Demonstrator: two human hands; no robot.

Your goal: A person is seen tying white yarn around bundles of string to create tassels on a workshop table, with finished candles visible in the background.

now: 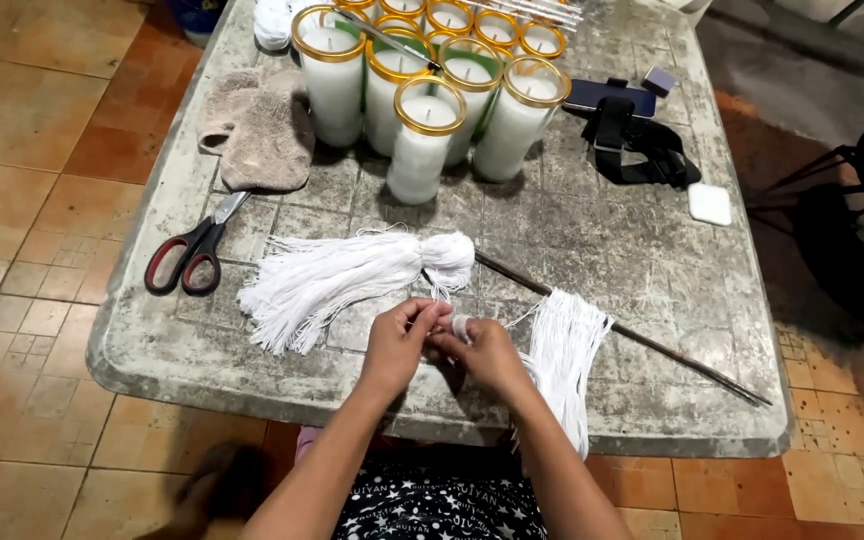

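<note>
My left hand and my right hand meet over the near edge of a worn grey table. Both pinch a thin white thread wound around the right hand's fingers. A white thread tassel lies just beyond my hands, its knotted head at a thin dark rod. A second bundle of white threads hangs over the rod beside my right wrist and drapes off the table edge.
Several tall glass candles with gold rims stand at the back. Red-handled scissors and a beige cloth lie at left. A phone with a black strap and a small white square sit at right. Tiled floor surrounds the table.
</note>
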